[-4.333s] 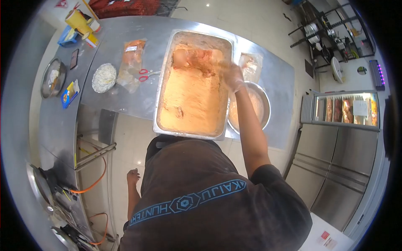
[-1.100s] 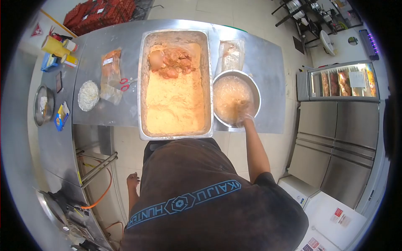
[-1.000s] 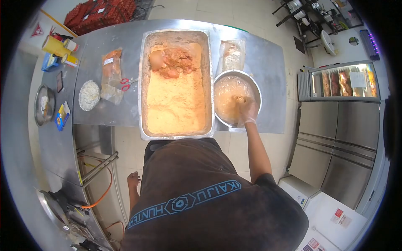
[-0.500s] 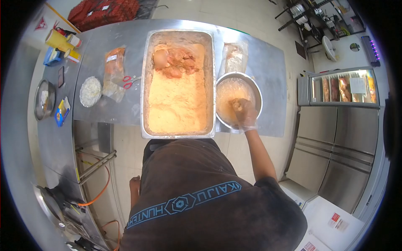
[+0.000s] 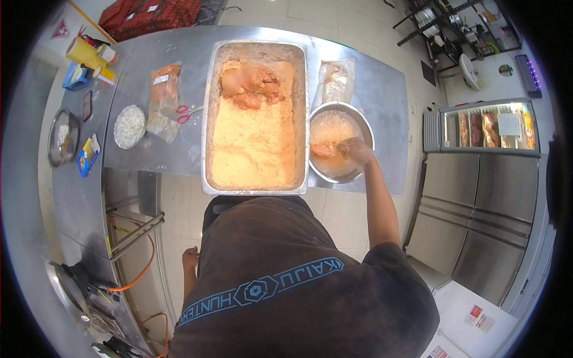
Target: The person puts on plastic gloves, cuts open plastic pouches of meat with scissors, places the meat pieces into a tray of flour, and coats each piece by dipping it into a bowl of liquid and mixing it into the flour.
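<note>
My right hand [image 5: 357, 151], in a clear plastic glove, reaches into a round metal bowl [image 5: 370, 128] of cloudy, orange-tinted liquid. Its fingers are closed at the right end of a piece of raw meat [image 5: 324, 149] that lies at the liquid's surface; the grip is partly blurred. Left of the bowl stands a deep rectangular steel pan [image 5: 208, 119] of orange breading flour [image 5: 253, 146]. A heap of raw meat pieces [image 5: 253, 86] rests on the flour at the far end. My left hand [image 5: 190, 258] hangs low beside my body, its fingers too small to make out.
Red-handled scissors [image 5: 184, 118], a bag of orange food [image 5: 165, 83] and a white-filled bowl [image 5: 129, 127] sit left of the pan. Behind the metal bowl lies a clear plastic bag [image 5: 336, 82]. A glass-topped fridge [image 5: 489, 125] stands at right.
My right hand has shifted slightly right and up within the bowl. The meat piece now shows stretched out to the left of the fingers. My left hand stays low at my side.
</note>
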Action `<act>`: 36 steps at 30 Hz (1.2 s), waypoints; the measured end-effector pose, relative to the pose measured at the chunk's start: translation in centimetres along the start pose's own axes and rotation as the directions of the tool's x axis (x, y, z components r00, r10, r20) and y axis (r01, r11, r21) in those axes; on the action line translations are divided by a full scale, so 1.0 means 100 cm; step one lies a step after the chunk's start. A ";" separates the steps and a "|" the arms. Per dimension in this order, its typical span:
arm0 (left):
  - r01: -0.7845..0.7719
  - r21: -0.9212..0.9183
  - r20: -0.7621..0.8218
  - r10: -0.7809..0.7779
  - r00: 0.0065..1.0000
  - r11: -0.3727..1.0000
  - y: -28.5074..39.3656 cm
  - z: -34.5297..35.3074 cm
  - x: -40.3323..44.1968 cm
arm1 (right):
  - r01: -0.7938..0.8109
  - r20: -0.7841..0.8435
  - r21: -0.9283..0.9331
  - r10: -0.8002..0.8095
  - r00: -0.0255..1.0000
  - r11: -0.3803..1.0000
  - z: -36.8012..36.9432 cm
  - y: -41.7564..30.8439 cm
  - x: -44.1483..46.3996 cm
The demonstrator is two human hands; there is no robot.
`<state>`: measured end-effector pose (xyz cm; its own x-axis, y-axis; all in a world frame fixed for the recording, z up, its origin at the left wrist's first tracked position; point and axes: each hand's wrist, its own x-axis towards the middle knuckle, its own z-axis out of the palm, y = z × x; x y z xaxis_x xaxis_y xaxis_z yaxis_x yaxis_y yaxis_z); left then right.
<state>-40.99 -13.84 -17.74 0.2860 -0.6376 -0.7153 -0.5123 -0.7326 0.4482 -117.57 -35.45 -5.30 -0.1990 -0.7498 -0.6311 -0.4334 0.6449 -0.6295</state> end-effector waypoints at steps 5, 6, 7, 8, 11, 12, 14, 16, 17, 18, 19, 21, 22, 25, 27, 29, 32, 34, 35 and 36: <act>0.083 -0.088 -0.011 -0.085 0.996 0.993 0.011 -0.006 -0.013 | 0.402 0.164 -0.682 -0.409 0.898 0.611 0.005 0.054 0.047; 0.093 -0.082 -0.003 -0.093 0.996 0.992 0.005 -0.007 -0.011 | 0.379 0.140 -0.749 -0.430 0.892 0.543 0.007 0.054 0.050; 0.103 -0.078 0.004 -0.103 0.995 0.992 0.001 -0.006 -0.009 | 0.253 -0.011 -0.655 -0.343 0.939 0.712 0.008 0.040 0.041; 0.113 -0.068 -0.016 -0.115 0.993 0.991 0.005 -0.006 -0.014 | 0.119 -0.142 -0.521 -0.223 0.964 0.845 0.009 0.010 0.015; 0.110 0.004 -0.051 -0.109 0.993 0.994 0.003 -0.002 -0.026 | -0.042 -0.307 -0.420 -0.098 0.947 0.906 0.017 -0.062 -0.042; 0.077 0.057 -0.046 -0.074 0.996 0.995 -0.025 0.002 -0.017 | -0.063 -0.341 -0.447 -0.105 0.934 0.892 0.021 -0.075 -0.057; 0.020 0.104 -0.019 -0.018 1.000 0.994 -0.032 0.012 -0.006 | -0.022 -0.460 -0.438 -0.204 0.864 0.899 0.027 -0.101 -0.079; -0.004 0.126 0.034 0.000 0.999 0.992 -0.023 0.009 -0.023 | -0.011 -0.528 -0.472 -0.273 0.804 0.882 0.033 -0.089 -0.086; 0.056 0.142 0.002 -0.057 0.998 0.988 -0.007 0.010 -0.031 | -0.018 -0.548 -0.508 -0.307 0.778 0.861 0.034 -0.072 -0.079; 0.043 0.164 -0.005 -0.042 0.999 0.985 -0.005 0.013 -0.019 | -0.014 -0.564 -0.550 -0.359 0.744 0.835 0.031 -0.067 -0.069; 0.041 0.186 -0.015 -0.038 0.999 0.982 -0.019 0.018 -0.007 | -0.001 -0.579 -0.496 -0.330 0.746 0.868 0.027 -0.078 -0.069; 0.024 0.210 -0.021 -0.020 1.000 0.977 -0.035 0.015 -0.010 | 0.013 -0.590 -0.378 -0.252 0.767 0.926 0.023 -0.112 -0.091; -0.002 0.206 -0.019 0.006 1.000 0.978 -0.030 0.011 -0.010 | 0.018 -0.606 -0.398 -0.278 0.746 0.917 0.022 -0.127 -0.095; -0.003 0.128 -0.032 0.007 0.999 0.992 -0.008 0.006 -0.012 | 0.072 -0.626 -0.368 -0.304 0.719 0.927 0.018 -0.196 -0.101; -0.005 0.072 -0.032 0.007 0.999 0.997 -0.005 0.004 -0.008 | 0.206 -0.579 -0.216 -0.295 0.761 0.955 0.032 -0.236 -0.082; -0.030 0.030 -0.023 0.030 0.999 0.999 -0.016 0.005 0.005 | 0.454 -0.494 0.001 -0.394 0.775 0.891 0.046 -0.238 -0.009; 0.061 -0.038 0.008 -0.061 0.998 0.997 0.025 -0.009 -0.006 | 0.381 -0.154 -0.449 -0.490 0.858 0.808 0.091 -0.234 0.086; 0.109 -0.169 -0.029 -0.115 0.993 0.980 -0.003 -0.007 0.009 | 0.268 0.102 -0.784 -0.309 0.946 0.560 0.136 -0.273 0.078; 0.105 -0.207 -0.053 -0.118 0.992 0.973 -0.008 -0.006 0.010 | 0.410 0.070 -0.691 -0.509 0.858 0.595 0.178 -0.254 0.090; 0.103 -0.243 -0.073 -0.124 0.990 0.965 -0.011 -0.005 0.011 | 0.552 0.012 -0.591 -0.678 0.735 0.588 0.218 -0.229 0.100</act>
<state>-39.70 -13.82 -18.75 0.4057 -0.5577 -0.7241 -0.2683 -0.8300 0.4890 -90.50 -54.48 -7.02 0.1576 -0.9866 -0.0428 -0.8845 -0.1218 -0.4504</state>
